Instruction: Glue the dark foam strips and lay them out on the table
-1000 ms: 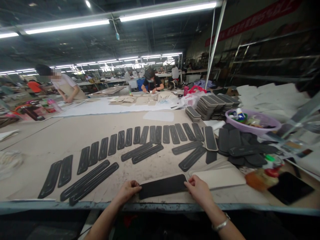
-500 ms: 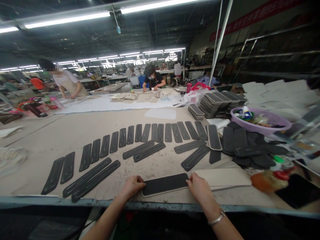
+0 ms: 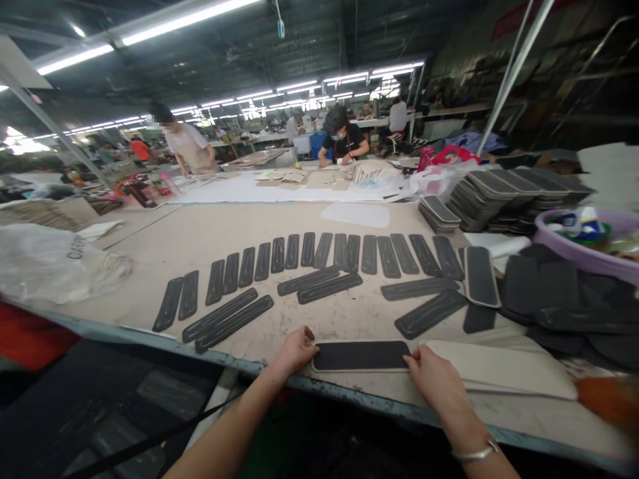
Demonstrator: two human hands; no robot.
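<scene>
A long dark rectangular panel [image 3: 362,356] with a pale border lies near the table's front edge. My left hand [image 3: 294,352] pinches its left end, and the fingers of my right hand [image 3: 435,372] are closed on its right end. Just beyond my right hand is a stack of cream sheets [image 3: 519,369]. Behind the panel, several dark strips with shiny streaks [image 3: 329,287] are spread out, many in a curved row. Another pale-edged dark panel [image 3: 482,276] rests at the right end of that row.
Stacked dark panels [image 3: 486,193] stand at the back right, near a purple basin [image 3: 589,249] of small items. Dark pieces [image 3: 542,286] are heaped in front of the basin. Clear plastic [image 3: 60,266] lies at left. Two people [image 3: 344,140] work across the table.
My view has turned left, so the scene appears shifted to the right. Both hands still hold the panel's ends, and it looks more level in view than before.
</scene>
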